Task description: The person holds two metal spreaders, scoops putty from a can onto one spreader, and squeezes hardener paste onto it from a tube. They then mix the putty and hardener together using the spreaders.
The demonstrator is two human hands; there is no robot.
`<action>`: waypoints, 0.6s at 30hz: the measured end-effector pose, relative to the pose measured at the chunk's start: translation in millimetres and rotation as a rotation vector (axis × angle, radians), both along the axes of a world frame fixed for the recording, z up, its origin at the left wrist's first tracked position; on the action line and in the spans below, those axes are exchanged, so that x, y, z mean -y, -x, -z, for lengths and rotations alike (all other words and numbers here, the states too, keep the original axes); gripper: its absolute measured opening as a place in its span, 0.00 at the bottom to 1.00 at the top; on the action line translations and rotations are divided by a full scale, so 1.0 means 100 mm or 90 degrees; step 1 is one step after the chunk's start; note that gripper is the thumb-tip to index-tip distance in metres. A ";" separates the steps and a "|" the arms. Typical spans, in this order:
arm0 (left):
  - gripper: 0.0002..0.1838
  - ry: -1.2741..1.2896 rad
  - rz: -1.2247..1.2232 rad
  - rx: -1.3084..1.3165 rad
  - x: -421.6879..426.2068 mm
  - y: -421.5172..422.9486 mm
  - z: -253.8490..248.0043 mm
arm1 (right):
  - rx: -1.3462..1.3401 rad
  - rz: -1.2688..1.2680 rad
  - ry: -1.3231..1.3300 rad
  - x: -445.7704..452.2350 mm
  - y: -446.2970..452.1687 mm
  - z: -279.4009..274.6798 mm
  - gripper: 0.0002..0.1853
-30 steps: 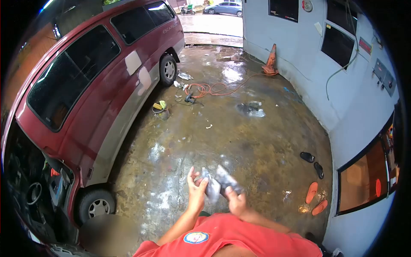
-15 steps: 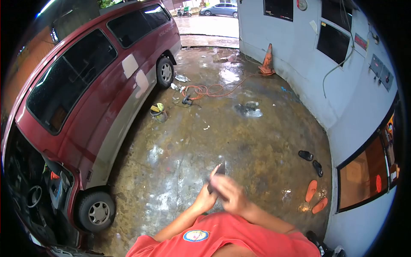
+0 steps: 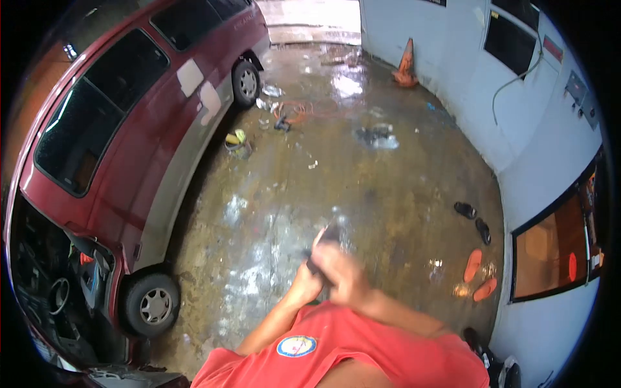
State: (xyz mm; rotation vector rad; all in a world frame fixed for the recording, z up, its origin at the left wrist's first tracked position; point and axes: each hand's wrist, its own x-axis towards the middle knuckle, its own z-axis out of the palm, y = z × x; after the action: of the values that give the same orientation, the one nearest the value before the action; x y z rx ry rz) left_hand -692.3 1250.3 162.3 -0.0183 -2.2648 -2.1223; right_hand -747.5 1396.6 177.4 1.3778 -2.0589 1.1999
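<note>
In front of my red shirt (image 3: 336,336), my left hand (image 3: 306,284) is closed round a dark flat piece (image 3: 331,234), whose top end sticks up past the fingers. My right hand (image 3: 339,268) lies over the same piece, blurred by motion, and its fingers cannot be made out clearly. What the piece is does not show. Both hands are close together, low in the middle of the view, above the wet floor (image 3: 388,226).
A red van (image 3: 142,110) stands along the left. Near its rear wheel are a small bucket (image 3: 239,150), an orange hose (image 3: 297,111) and a dark tool (image 3: 282,124). A traffic cone (image 3: 405,68), black slippers (image 3: 465,209) and orange slippers (image 3: 473,265) are by the right wall (image 3: 537,161).
The two hands were apart with a dark piece and a lighter crumpled piece; now they are together on a dark piece. The view has tilted down.
</note>
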 end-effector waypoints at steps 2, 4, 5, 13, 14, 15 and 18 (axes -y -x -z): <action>0.39 0.017 -0.053 -0.073 -0.13 -0.08 -0.09 | 0.300 0.132 0.091 0.06 0.32 0.15 0.33; 0.39 0.043 -0.052 -0.050 -0.08 -0.08 -0.06 | 0.238 0.068 0.080 0.07 0.15 0.00 0.31; 0.39 0.028 -0.059 -0.032 0.01 -0.04 0.02 | 0.196 0.009 0.068 0.07 -0.05 -0.10 0.31; 0.40 -0.152 -0.038 0.065 0.08 0.02 -0.02 | 0.113 0.011 0.027 0.03 -0.02 0.01 0.30; 0.43 -0.053 0.001 0.013 0.18 0.03 0.07 | 0.089 -0.055 0.014 0.04 -0.11 -0.07 0.31; 0.43 -0.106 -0.018 0.030 0.15 0.04 0.04 | 0.087 -0.036 -0.001 0.01 -0.07 -0.06 0.32; 0.44 -0.117 -0.039 0.040 0.09 0.00 0.01 | 0.258 0.111 0.064 0.07 0.31 0.19 0.30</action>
State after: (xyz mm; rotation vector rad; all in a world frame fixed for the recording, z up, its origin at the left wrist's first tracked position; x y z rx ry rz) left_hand -692.5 1241.5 161.5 0.1238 -2.0620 -2.3204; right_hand -778.0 1389.3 158.8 0.9440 -2.2874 1.5810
